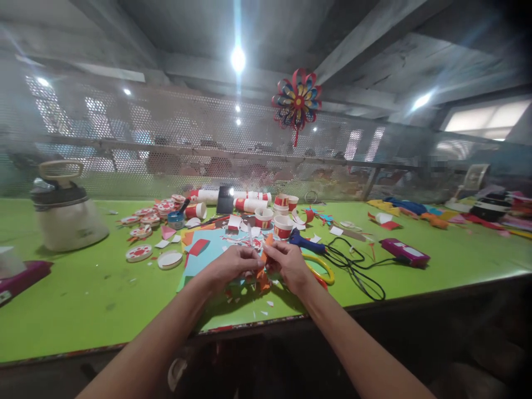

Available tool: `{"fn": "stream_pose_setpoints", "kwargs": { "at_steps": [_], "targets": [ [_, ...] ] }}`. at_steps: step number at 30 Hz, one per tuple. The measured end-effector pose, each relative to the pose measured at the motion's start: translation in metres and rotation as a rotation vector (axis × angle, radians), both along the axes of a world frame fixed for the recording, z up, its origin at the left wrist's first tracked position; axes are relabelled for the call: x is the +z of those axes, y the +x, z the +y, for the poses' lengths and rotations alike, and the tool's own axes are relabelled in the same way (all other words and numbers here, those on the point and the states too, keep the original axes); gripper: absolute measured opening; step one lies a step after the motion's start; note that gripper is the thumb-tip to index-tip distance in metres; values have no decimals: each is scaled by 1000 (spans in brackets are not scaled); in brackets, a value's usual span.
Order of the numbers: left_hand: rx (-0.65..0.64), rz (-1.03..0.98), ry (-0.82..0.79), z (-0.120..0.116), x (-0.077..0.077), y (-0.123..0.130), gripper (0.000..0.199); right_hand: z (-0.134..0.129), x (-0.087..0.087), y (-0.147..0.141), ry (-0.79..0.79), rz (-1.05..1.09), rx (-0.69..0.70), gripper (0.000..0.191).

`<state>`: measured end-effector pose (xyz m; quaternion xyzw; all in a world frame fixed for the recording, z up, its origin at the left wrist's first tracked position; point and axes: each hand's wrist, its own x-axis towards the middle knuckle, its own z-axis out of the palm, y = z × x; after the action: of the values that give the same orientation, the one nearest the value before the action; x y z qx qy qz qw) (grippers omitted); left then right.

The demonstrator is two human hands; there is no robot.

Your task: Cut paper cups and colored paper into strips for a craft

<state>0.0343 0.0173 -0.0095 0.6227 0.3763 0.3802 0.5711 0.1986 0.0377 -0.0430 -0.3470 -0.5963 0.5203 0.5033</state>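
Note:
Both hands meet over the near middle of the green table [124,310]. My left hand [236,263] pinches the left side of a small piece of orange paper [268,244]. On its other side my right hand [288,263] grips the same paper between thumb and fingers. More orange paper [262,281] shows below the fingertips. Light blue sheets [211,252] lie beneath and left of the hands. Close by my right hand are yellow-handled scissors [326,271], partly hidden, and a blue glue gun [305,242]. White paper scraps [270,303] are scattered in front.
Paper cups [283,227] and a black phone [225,199] stand behind the hands. Decorated round discs [139,252] and a blue jar [176,220] are left. A black cable [361,271] runs to a purple box [405,252]. A large jug [66,210] stands far left.

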Motion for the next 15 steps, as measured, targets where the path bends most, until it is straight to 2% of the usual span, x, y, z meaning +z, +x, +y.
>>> {"fn": "stream_pose_setpoints", "kwargs": {
  "at_steps": [5, 10, 12, 15],
  "targets": [
    [-107, -33, 31, -6, 7, -2, 10, -7, 21, 13, 46, 0, 38, 20],
    [-302, -13, -11, -16, 11, -3, 3, -21, 48, 31, 13, -183, 197, 17],
    [-351, 0, -30, -18, 12, -3, 3, -28, 51, 35, -13, -250, 230, 18],
    [-365, 3, -29, -18, 12, -4, 8, -42, 50, 37, -35, -270, 187, 20]
  ]
}}
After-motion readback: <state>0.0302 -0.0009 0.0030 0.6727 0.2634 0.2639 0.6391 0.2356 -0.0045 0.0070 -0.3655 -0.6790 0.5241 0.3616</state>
